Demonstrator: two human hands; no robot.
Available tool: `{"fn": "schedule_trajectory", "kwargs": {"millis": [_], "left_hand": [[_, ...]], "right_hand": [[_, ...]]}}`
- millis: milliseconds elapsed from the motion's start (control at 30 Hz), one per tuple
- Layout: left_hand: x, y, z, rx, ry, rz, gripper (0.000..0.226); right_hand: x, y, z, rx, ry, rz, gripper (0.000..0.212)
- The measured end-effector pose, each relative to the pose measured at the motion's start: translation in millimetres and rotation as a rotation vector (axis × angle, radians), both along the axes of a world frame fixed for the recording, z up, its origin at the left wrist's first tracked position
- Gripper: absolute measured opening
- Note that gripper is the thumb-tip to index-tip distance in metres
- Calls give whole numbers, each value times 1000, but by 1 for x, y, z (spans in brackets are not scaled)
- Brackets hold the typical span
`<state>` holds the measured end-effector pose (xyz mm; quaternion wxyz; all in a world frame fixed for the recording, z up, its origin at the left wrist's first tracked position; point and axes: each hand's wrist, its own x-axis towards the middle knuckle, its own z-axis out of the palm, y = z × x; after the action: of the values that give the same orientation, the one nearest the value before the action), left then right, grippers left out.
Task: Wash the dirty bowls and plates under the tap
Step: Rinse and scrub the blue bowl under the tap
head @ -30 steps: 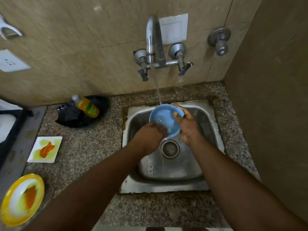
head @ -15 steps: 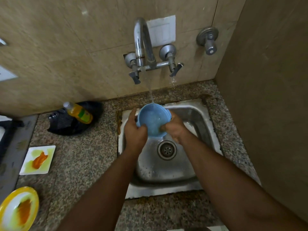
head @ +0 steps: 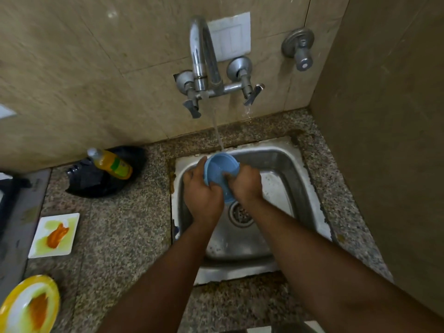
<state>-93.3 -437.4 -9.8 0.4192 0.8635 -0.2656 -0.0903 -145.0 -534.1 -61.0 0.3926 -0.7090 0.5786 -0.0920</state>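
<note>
Speckled granite counter [head: 115,236], brown and grey, set into a corner. Beige tiles on the back wall [head: 72,68]; a plain brown wall [head: 384,116] close on the right. A white switch plate [head: 230,37] behind the tap [head: 204,61], chrome, wall-mounted, with two lever handles. A separate round valve [head: 299,48] further right. Water [head: 217,131] running in a thin stream from the spout; a drip off the right lever too.

Steel sink [head: 283,164] sunk into the counter, drain [head: 240,215] near its middle. Blue bowl [head: 219,174] held over the sink, just above the drain, tilted with its opening up and toward the left, right under the stream. Left hand [head: 204,195] curled round the near left rim, gripping. Right hand [head: 245,183] on the right side, fingers reaching into the bowl, thumb side hidden.

On the counter to the left: a bottle [head: 111,163] of yellow liquid lying on a black bag [head: 96,181], its green label too blurred to read. A white square plate [head: 54,235] smeared orange and yellow-green nearer. A yellow round plate [head: 28,306] with an orange smear at the lower left edge, partly cut off. No legible writing anywhere.
</note>
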Motion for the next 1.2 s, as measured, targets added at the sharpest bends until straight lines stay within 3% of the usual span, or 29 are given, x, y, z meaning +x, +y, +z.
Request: {"fn": "schedule_trajectory", "kwargs": {"millis": [100,167,300,367,467,600,667,700,800,900,1000,1100,1200], "left_hand": [[17,-1,-1,-28,77,87,62],[18,-1,-2,-46,111,80,60],[2,-1,2,-35,200,-43,46],[11,-3,3,-5,202,-99,42],[29,-6,6,8,249,-85,54],[37,-10,6,-30,263,43,57],[37,-8,5,-12,236,82,53],[35,-8,6,-13,232,87,53],[31,-12,9,34,315,88,51],[41,-16,5,81,377,37,51],[61,-18,-4,136,400,-17,49],[71,-24,-2,153,466,-56,50],[67,-31,2,130,651,-73,44]], "right_hand": [[-3,4,0,182,-213,115,50],[-10,2,-1,182,-216,150,54],[-12,-22,14,-266,55,300,25],[-8,-37,23,-405,55,467,21],[-8,-52,29,-313,-29,597,36],[-14,-54,28,-119,-114,654,17],[-23,-49,24,25,-156,650,33],[-27,-46,22,27,-172,623,37],[-21,-39,15,-146,-96,471,20],[-10,-43,17,-185,74,392,47],[-5,-56,19,-191,156,456,70],[-3,-67,26,-112,137,473,74],[-3,-74,39,-24,209,475,81]]}}
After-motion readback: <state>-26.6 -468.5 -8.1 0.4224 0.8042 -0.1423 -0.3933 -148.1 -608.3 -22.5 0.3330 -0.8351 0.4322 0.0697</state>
